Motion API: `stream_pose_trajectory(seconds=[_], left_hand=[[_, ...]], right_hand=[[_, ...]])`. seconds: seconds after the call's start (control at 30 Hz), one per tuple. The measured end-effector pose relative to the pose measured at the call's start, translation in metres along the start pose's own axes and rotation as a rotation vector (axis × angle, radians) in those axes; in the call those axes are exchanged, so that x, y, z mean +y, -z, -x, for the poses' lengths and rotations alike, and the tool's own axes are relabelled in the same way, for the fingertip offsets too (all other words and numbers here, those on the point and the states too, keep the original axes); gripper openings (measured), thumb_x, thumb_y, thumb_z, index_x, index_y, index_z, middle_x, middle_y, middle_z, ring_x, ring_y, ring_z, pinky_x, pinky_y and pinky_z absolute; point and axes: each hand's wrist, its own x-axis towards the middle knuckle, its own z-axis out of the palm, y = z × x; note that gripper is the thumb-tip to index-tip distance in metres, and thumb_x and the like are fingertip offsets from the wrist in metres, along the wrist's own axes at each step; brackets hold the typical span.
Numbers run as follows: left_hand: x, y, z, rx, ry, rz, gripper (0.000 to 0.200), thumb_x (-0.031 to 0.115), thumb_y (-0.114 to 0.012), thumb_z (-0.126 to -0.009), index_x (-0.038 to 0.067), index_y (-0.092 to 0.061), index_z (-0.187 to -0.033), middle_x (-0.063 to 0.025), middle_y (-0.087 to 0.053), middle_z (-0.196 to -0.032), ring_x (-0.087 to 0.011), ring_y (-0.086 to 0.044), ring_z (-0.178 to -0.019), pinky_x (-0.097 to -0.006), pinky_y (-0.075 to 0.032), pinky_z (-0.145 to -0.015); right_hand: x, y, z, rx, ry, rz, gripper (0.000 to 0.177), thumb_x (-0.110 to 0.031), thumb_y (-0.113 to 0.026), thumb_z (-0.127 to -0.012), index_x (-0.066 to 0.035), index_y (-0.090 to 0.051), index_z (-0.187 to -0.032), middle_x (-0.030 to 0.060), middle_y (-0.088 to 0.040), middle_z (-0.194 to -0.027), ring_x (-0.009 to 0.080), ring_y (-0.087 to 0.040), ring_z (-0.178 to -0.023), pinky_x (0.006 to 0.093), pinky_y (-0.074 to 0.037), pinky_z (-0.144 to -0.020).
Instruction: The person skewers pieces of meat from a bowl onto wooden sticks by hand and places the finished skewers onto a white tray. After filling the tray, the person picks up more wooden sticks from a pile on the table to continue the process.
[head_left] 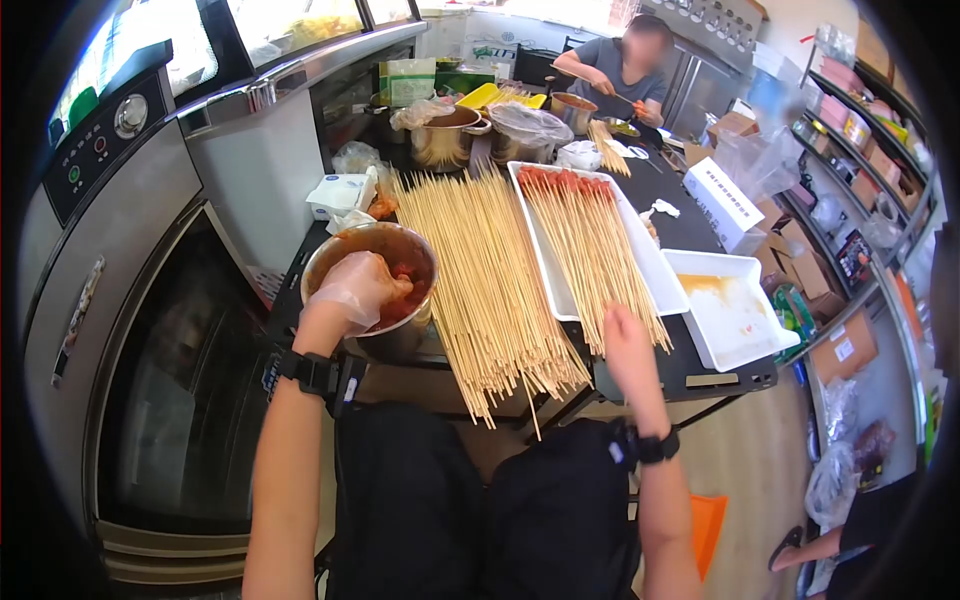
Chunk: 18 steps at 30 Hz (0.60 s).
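My left hand (358,287), in a clear plastic glove, reaches into a metal pot (430,262) of red, sauce-coated meat (402,272). Its fingers are curled around some of the meat, and their tips are partly hidden. My right hand (627,340) is bare and closed at the lower ends of the skewers in a white tray (655,265); it seems to pinch a skewer end. Those loaded skewers (578,225) lie side by side, red meat at their far tips. Between my hands spreads a thick pile of bare bamboo skewers (490,290).
Another white tray (735,345), stained with orange liquid, sits at the right. Behind are a large pot (445,145), a plastic-covered pot (525,130) and a person (630,75) holding a skewer. A glass-doored appliance (180,370) stands left, shelves (860,120) right.
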Motion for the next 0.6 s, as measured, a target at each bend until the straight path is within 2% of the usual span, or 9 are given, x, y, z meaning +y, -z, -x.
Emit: stream_pose_trajectory(seconds=[0.07,0.13,0.2,0.27,0.33,0.4,0.47,0.53,0.6], left_hand=[[0.000,-0.001,0.000,0.006,0.009,-0.043,0.041,0.037,-0.056,-0.079,-0.003,-0.064,-0.077,-0.0236,-0.061,-0.081,-0.0343,-0.060,-0.079,-0.0398,-0.046,-0.072],[0.002,0.000,0.001,0.015,0.023,-0.089,0.040,0.036,-0.055,-0.079,-0.003,-0.065,-0.077,-0.0233,-0.061,-0.082,-0.0343,-0.060,-0.081,-0.0392,-0.046,-0.074],[0.004,0.004,0.004,0.015,0.024,-0.147,0.040,0.036,-0.056,-0.079,-0.002,-0.065,-0.077,-0.0227,-0.062,-0.084,-0.0340,-0.060,-0.083,-0.0384,-0.047,-0.076],[-0.003,-0.002,0.004,0.042,0.001,-0.155,0.042,0.038,-0.054,-0.076,-0.002,-0.065,-0.076,-0.0218,-0.062,-0.080,-0.0347,-0.060,-0.077,-0.0400,-0.046,-0.073],[-0.003,-0.004,0.003,0.016,-0.111,-0.270,0.041,0.038,-0.056,-0.075,-0.003,-0.064,-0.074,-0.0213,-0.062,-0.080,-0.0348,-0.060,-0.078,-0.0398,-0.046,-0.073],[-0.009,-0.005,0.000,0.013,-0.132,-0.305,0.039,0.037,-0.057,-0.074,-0.002,-0.063,-0.075,-0.0214,-0.062,-0.080,-0.0345,-0.060,-0.078,-0.0389,-0.047,-0.071],[-0.008,-0.005,-0.005,-0.108,-0.067,-0.222,0.037,0.035,-0.058,-0.073,-0.001,-0.064,-0.078,-0.0221,-0.061,-0.081,-0.0341,-0.060,-0.077,-0.0383,-0.047,-0.069],[-0.012,-0.005,-0.006,-0.059,-0.087,-0.194,0.034,0.033,-0.057,-0.073,0.000,-0.064,-0.079,-0.0226,-0.060,-0.080,-0.0344,-0.060,-0.075,-0.0385,-0.048,-0.067],[-0.011,-0.004,-0.007,-0.123,-0.089,-0.200,0.032,0.030,-0.056,-0.074,-0.001,-0.065,-0.077,-0.0224,-0.060,-0.078,-0.0348,-0.060,-0.072,-0.0388,-0.048,-0.067]], right_hand=[[0.033,-0.001,-0.041,0.139,0.227,0.212,0.021,-0.016,-0.041,-0.090,0.002,-0.052,-0.086,0.0212,-0.056,-0.070,0.0367,-0.055,-0.063,0.0420,-0.042,-0.058],[0.048,-0.002,-0.079,0.119,0.213,0.317,0.017,-0.011,-0.041,-0.087,0.002,-0.051,-0.082,0.0228,-0.056,-0.068,0.0414,-0.054,-0.065,0.0453,-0.043,-0.060],[0.046,-0.001,-0.102,0.067,0.205,0.482,0.016,-0.011,-0.043,-0.085,0.001,-0.052,-0.081,0.0221,-0.056,-0.069,0.0400,-0.055,-0.067,0.0453,-0.044,-0.062],[0.045,-0.009,-0.106,0.008,0.203,0.640,0.015,-0.010,-0.044,-0.084,0.001,-0.053,-0.080,0.0215,-0.056,-0.070,0.0386,-0.056,-0.070,0.0452,-0.046,-0.063],[0.030,-0.017,-0.102,0.230,0.355,0.853,0.011,-0.009,-0.048,-0.080,0.000,-0.054,-0.078,0.0186,-0.055,-0.078,0.0366,-0.056,-0.079,0.0456,-0.047,-0.067],[0.011,-0.028,-0.088,0.156,0.395,0.822,0.008,-0.008,-0.050,-0.078,0.000,-0.055,-0.077,0.0167,-0.054,-0.086,0.0348,-0.055,-0.082,0.0445,-0.046,-0.067],[-0.011,-0.049,-0.065,0.102,0.643,0.548,0.007,-0.006,-0.051,-0.077,-0.001,-0.055,-0.077,0.0172,-0.054,-0.086,0.0339,-0.054,-0.076,0.0436,-0.046,-0.065],[-0.030,-0.073,-0.051,0.050,0.766,0.423,0.006,-0.005,-0.051,-0.076,0.000,-0.056,-0.076,0.0171,-0.055,-0.083,0.0325,-0.053,-0.072,0.0436,-0.045,-0.064],[-0.036,-0.101,-0.049,-0.002,0.768,0.495,0.006,-0.004,-0.052,-0.076,0.000,-0.057,-0.076,0.0168,-0.055,-0.083,0.0328,-0.053,-0.074,0.0428,-0.046,-0.065]])
